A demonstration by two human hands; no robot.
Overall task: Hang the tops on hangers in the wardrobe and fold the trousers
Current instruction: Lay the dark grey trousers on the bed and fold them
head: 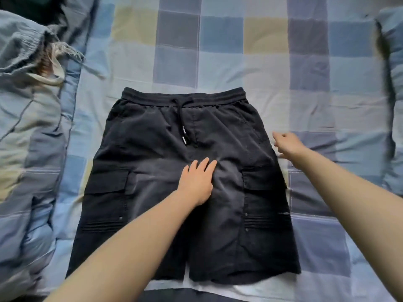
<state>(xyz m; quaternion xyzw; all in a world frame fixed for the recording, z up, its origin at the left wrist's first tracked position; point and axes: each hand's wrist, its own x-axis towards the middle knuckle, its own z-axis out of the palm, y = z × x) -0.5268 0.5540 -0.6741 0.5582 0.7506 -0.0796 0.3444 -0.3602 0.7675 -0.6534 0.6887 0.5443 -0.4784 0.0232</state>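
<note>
Black cargo shorts (174, 171) spread flat and face up in the middle of the bed, on a blue, grey and yellow checked sheet (239, 40), waistband away, drawstring (182, 125) trailing down the front. Left hand (197, 182) flat on the crotch area, fingers straight and slightly spread, pressing the cloth. Right hand (287, 144) at the shorts' right edge by the hip, blurred, fingers loosely extended, gripping nothing visible. Crumpled blue-grey quilt (28, 127) bunched along the left side. Pillow (392, 83) at the right edge.
</note>
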